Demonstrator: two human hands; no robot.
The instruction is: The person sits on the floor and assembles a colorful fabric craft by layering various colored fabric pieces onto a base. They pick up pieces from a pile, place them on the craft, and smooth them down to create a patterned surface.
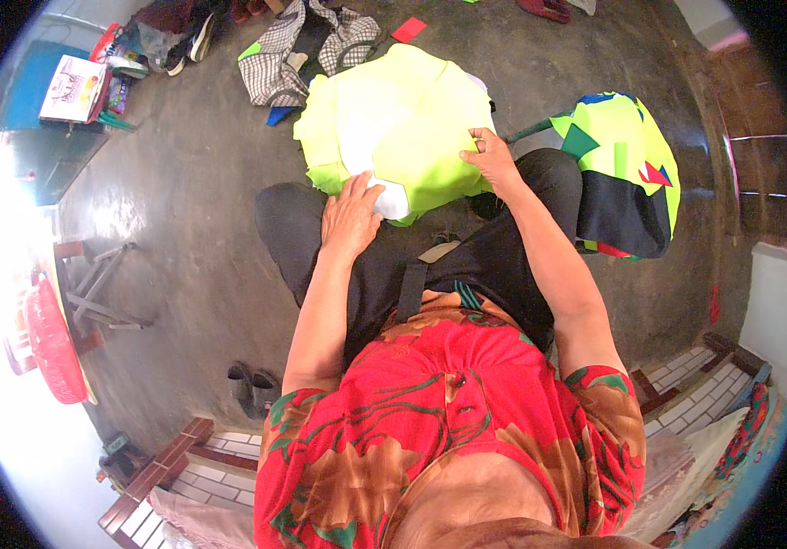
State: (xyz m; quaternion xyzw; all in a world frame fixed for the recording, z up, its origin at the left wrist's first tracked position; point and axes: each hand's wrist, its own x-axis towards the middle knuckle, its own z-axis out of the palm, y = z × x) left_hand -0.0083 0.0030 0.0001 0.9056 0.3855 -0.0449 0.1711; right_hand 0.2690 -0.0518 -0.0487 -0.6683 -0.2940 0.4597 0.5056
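Observation:
A neon yellow piece of fabric [430,110] is spread over my lap and knees, its middle glaring bright. On its near edge lies a small white piece [392,200], cloth or paper; I cannot tell which. My left hand [350,218] rests on this white piece with its fingers stretched out and a little apart. At the fabric's right edge, my right hand [494,163] has its thumb and fingers closed on the yellow cloth. What lies under the fabric is hidden.
Beside my right knee sits a bundle of yellow, black and coloured cloth [627,174]. Checked cloth [288,55] and a red scrap [408,30] lie on the floor ahead. Dark shoes [252,386] stand at lower left, a red plastic item [53,343] farther left.

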